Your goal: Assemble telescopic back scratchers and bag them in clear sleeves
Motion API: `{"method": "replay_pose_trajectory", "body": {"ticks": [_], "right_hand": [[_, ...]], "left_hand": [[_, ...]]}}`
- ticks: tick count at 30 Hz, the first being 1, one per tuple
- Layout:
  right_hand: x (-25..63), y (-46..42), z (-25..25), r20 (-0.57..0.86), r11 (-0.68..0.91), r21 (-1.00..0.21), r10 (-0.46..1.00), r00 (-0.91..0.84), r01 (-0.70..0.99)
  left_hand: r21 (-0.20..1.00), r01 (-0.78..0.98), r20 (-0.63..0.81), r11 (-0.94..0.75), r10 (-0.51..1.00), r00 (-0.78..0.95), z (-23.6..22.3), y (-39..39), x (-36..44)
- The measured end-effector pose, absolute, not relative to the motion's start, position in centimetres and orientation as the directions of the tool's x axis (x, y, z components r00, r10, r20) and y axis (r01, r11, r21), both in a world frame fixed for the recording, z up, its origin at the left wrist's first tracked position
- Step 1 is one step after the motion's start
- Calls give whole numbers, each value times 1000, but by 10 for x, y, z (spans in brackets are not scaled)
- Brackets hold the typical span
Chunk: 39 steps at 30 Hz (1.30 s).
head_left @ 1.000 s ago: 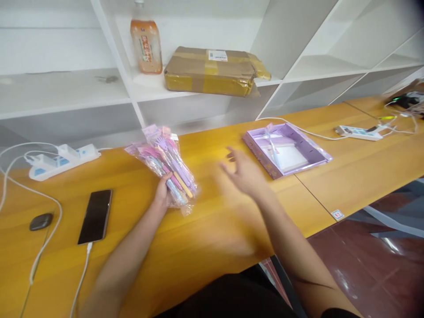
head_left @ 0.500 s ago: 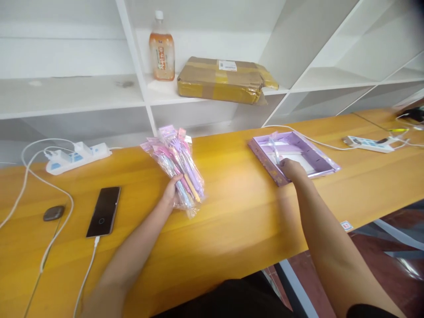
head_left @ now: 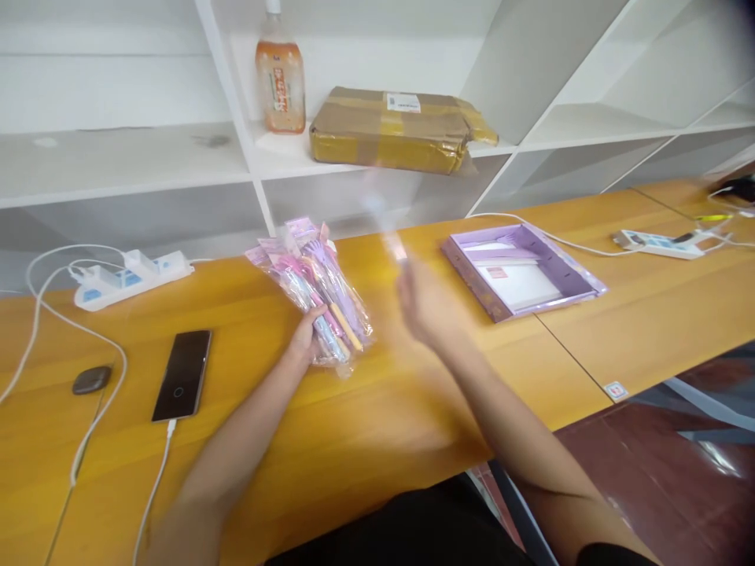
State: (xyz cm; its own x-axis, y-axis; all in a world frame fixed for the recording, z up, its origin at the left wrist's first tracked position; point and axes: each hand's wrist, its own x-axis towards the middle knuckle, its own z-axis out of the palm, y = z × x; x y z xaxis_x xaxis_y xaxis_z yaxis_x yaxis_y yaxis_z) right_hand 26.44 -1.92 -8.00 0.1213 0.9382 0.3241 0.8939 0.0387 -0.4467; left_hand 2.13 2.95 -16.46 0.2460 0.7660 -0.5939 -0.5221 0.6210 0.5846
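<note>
My left hand point(head_left: 305, 334) is closed around the lower ends of a bundle of back scratchers point(head_left: 322, 295), slim sticks in clear plastic with pink and purple claw-like heads and coloured handles. It holds them just over the wooden table. My right hand point(head_left: 428, 303), smeared by motion, grips the lower end of a slim plastic-wrapped stick point(head_left: 386, 224), pale with a pinkish end; blur hides its exact kind. This hand is between the bundle and a shallow purple box point(head_left: 472, 287). Inside the box are a white sheet point(head_left: 522, 283) and a small purple clawed piece point(head_left: 506, 239).
A phone point(head_left: 182, 376) on a charging cable, a dark mouse-like object point(head_left: 91, 380) and a power strip point(head_left: 133, 279) lie left. Another power strip point(head_left: 661, 244) lies right. On the shelf behind are an orange-labelled bottle point(head_left: 281, 86) and a taped cardboard parcel point(head_left: 404, 130).
My right hand reached into the purple box, took the slim wrapped stick from it, and has come back left with it. My left hand keeps hold of the bundle.
</note>
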Motion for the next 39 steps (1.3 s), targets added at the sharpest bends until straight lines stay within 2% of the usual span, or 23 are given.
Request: {"method": "replay_pose_trajectory", "body": {"ticks": [2, 5, 7, 10, 13, 15, 16, 17, 19, 22, 25, 27, 33, 39], "right_hand": [[208, -21, -89, 126, 104, -382, 990, -60, 919], [172, -17, -112, 96, 116, -443, 992, -81, 889], [174, -11, -125, 126, 152, -586, 987, -96, 796], [185, -2, -137, 137, 205, -845, 976, -172, 493], [188, 1, -140, 142, 188, -952, 970, -196, 240], [184, 1, -140, 128, 163, -968, 976, -178, 192], [181, 0, -139, 115, 146, -968, 981, -157, 203], [177, 0, -137, 94, 122, -964, 987, -127, 236], [167, 0, -130, 22, 44, -928, 998, -65, 371], [148, 4, -112, -115, -89, -722, 993, 8, 686], [129, 13, -95, -163, -102, -450, 986, 31, 887], [118, 21, -91, -150, -53, -371, 989, -3, 927], [98, 44, -96, -114, 55, -350, 988, -101, 935], [89, 46, -87, -214, 26, -337, 971, -104, 941]], "left_hand": [[586, -535, -563, 609, 780, 272, -164, 31, 20], [600, -565, -476, 566, 821, 315, -162, 31, 18], [632, -580, -425, 514, 856, 294, -162, 32, 19], [721, -527, -378, 449, 893, 243, -166, 32, 25], [897, -372, -203, 240, 970, 136, -172, 34, 26], [992, -129, 7, 1, 998, 61, -173, 36, 20], [994, 30, 100, -101, 994, 41, -174, 38, 15], [967, 191, 168, -170, 985, 27, -173, 40, 9], [871, 448, 231, -202, 973, -8, -172, 46, -2], [784, 604, 244, -140, 965, -93, -173, 59, -18], [808, 574, 249, -133, 960, -129, -176, 76, -34], [832, 535, 250, -144, 959, -130, -177, 88, -46], [846, 524, 224, -92, 955, -194, -175, 108, -74], [853, 519, 215, -62, 947, -240, -175, 111, -80]]}}
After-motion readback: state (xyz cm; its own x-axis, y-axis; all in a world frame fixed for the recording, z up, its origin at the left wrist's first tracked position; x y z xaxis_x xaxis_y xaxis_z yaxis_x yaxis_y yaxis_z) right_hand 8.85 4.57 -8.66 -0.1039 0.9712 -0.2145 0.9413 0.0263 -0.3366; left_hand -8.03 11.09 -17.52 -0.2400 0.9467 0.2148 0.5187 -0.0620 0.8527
